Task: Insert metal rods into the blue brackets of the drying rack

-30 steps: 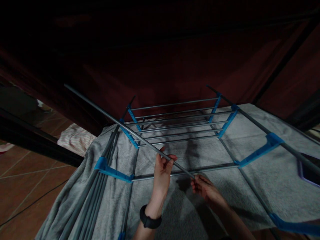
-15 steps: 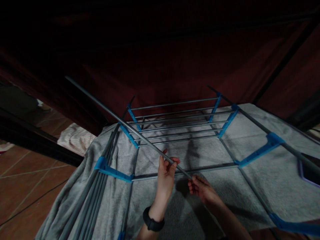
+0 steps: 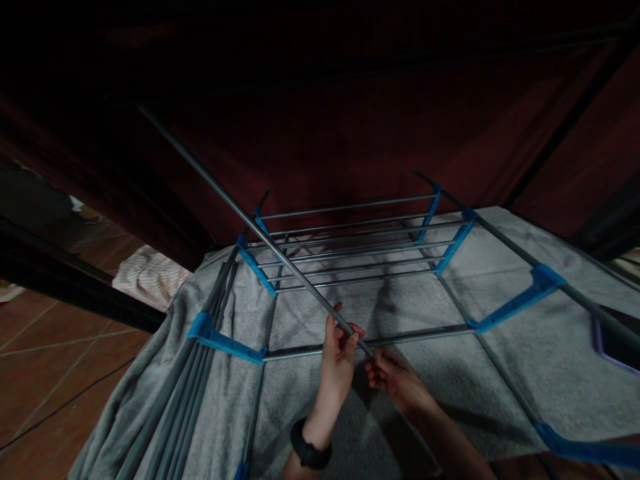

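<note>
A long grey metal tube [image 3: 225, 195] slants from the upper left down to my two hands. My left hand [image 3: 341, 343], with a dark band on its wrist, grips it a little above its lower end. At that lower end my right hand [image 3: 395, 379] pinches the tube, so its tip is hidden. Beneath and beyond lies a partly assembled rack [image 3: 350, 251] of grey tubes joined by blue plastic brackets. One blue bracket [image 3: 227, 343] is left of my hands, another blue bracket [image 3: 520, 301] to the right. A crossbar [image 3: 425, 335] runs just behind my hands.
Several loose grey tubes [image 3: 183, 407] lie side by side at the left. A grey blanket [image 3: 525, 373] is spread under the rack. A phone [image 3: 617, 340] rests at the right edge. Dark red panels [image 3: 350, 147] stand behind, and a striped cloth [image 3: 150, 277] lies on the tiled floor.
The tube's far end has swung upward, so it slants more steeply. My left hand has shifted slightly right and my right hand slightly left, bringing them closer together.
</note>
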A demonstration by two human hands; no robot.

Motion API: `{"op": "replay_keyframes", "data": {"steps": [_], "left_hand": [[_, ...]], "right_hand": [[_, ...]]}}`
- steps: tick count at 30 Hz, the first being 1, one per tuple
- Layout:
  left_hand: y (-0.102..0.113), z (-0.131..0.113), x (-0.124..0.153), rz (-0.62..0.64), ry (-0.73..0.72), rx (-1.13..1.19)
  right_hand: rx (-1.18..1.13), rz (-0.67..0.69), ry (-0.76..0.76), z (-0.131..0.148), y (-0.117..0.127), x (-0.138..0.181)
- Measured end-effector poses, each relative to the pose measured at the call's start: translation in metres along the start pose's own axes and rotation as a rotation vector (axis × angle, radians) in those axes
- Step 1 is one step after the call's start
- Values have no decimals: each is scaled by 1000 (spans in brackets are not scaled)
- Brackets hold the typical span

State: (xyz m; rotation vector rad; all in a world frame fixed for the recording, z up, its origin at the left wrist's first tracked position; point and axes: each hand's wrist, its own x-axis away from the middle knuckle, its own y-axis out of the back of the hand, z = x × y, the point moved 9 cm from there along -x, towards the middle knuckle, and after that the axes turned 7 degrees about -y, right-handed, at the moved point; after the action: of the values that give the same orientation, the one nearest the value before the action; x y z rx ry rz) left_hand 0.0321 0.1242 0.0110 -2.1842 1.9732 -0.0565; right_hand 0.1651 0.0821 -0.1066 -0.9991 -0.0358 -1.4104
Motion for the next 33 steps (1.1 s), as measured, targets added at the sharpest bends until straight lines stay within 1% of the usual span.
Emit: {"op": "replay_keyframes", "data": {"steps": [5,10,13,16,22,25,29,33], "left_hand": [[4,1,-1,23,2,-5],[11,2,2,31,9,-11],[19,5,6,16,16,-12],[30,11,10,-15,19,-16],[59,19,25,-50,74,-82],[80,24,35,-80,97,-153],[112,35,47,-148,87,-228],[132,47,58,-126,129,-321]], "right_hand": [[78,-54,41,9,8,2],[232,-128,167,40,16,10],[263,-148,212,59,13,16],[272,-142,244,75,5,20],[284,-135,318,99,-10,18],[284,-121,353,111,-20,16],[266,-121,365,125,-34,14],[234,-139,404,136,-41,14]]}}
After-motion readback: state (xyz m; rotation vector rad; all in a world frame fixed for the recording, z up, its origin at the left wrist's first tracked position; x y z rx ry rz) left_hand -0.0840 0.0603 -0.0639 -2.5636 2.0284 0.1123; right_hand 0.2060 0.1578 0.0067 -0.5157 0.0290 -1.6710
